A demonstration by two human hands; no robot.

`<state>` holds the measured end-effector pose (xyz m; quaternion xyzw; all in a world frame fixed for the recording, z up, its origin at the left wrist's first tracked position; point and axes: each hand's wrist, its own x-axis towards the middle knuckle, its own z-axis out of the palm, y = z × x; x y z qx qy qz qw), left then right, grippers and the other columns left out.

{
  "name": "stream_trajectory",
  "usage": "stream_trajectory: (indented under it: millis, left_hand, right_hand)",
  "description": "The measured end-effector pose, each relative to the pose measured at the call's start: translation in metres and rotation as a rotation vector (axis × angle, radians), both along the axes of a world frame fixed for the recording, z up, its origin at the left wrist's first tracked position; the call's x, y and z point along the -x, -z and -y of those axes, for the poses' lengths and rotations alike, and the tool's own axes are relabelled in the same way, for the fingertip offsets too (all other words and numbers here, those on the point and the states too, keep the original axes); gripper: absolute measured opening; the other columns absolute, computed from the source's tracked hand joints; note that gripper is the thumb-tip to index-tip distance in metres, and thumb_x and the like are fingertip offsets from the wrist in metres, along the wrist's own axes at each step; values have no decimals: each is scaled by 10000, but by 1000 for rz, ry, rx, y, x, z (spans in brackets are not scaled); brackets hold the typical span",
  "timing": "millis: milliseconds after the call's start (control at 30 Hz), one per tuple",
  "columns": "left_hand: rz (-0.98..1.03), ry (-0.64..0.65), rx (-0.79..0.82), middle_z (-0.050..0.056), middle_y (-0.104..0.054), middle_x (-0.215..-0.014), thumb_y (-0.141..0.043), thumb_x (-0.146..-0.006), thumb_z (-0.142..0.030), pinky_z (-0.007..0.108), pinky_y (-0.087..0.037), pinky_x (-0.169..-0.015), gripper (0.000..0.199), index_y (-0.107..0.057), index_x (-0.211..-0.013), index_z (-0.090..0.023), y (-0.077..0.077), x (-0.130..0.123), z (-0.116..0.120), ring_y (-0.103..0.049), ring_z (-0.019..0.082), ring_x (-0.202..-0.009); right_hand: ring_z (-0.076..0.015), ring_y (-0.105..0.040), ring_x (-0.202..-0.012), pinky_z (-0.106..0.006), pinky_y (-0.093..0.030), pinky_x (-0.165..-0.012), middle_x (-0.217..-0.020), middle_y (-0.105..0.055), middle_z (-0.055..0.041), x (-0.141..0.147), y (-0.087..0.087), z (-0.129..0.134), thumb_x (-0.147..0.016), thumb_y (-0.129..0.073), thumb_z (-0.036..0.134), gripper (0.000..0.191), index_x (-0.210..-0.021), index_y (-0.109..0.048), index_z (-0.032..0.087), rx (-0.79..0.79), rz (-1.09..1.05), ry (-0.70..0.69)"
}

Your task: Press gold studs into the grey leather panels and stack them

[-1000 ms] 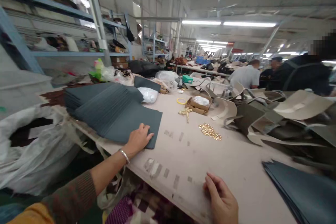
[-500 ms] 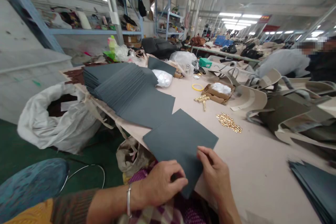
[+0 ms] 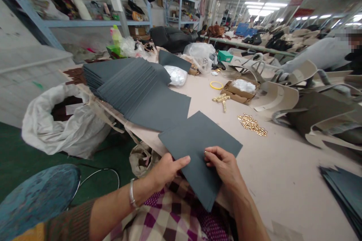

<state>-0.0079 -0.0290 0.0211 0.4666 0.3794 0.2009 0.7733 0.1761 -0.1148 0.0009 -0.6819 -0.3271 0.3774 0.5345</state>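
So on the desk [image 3: 283,169] there's a fanned grey stack [image 3: 138,90], and one sheet [image 3: 198,133] over the near edge. Left hand [image 3: 167,169] clamps its side, thumb on top. Right hand's [image 3: 224,162] fingertips are pinched together above it; can't tell if they've got something tiny. Looks like mid-positioning; next move probably needs the sheet steady. Gold bits [image 3: 251,124] lie beyond.

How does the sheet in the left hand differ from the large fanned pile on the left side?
The sheet seems a single piece; the pile has many, overlapping like a fan. The left hand holds the sheet; neither hand touches the pile. Both are dark blue-grey.
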Motion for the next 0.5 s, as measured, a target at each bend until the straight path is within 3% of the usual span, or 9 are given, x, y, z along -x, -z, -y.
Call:
stream_trajectory:
  millis: [167, 300, 367, 500]
  left_hand:
    - [-30, -53, 69, -7, -662, -672, -773, -683, -446, 190, -376, -421, 433, -659, -984, -157, -3, -25, -4, -522, 98, -484]
    - [-23, -35, 97, -46, -588, -567, -773, -657, -489, 161, -222, -359, 437, -666, -923, -158, -8, -28, -5, -409, 57, -402]
    - [-17, -29, 107, -31, -609, -585, -780, -635, -510, 164, -244, -367, 465, -671, -918, -157, -11, -28, -5, -452, 71, -427]
    - [-5, -28, 110, -12, -624, -571, -784, -622, -504, 201, -410, -456, 445, -677, -874, -153, -13, -30, -6, -568, 131, -530]
  right_hand:
    - [-124, -597, -592, -244, -510, -574, -668, -661, -16, 0, -4, -8, -695, -754, 457, 325, -811, -717, 155, 1, -127, -37]
    - [-120, -596, -585, -235, -516, -556, -644, -649, -7, 1, -5, -13, -659, -786, 468, 344, -778, -708, 155, -12, -177, -34]
    - [-112, -589, -569, -226, -515, -547, -629, -638, 5, 0, -5, -13, -659, -788, 463, 340, -781, -705, 157, -16, -188, -39]
    - [-102, -580, -550, -216, -510, -534, -621, -625, 14, -2, -4, -13, -681, -777, 436, 311, -789, -700, 155, -36, -192, -54]
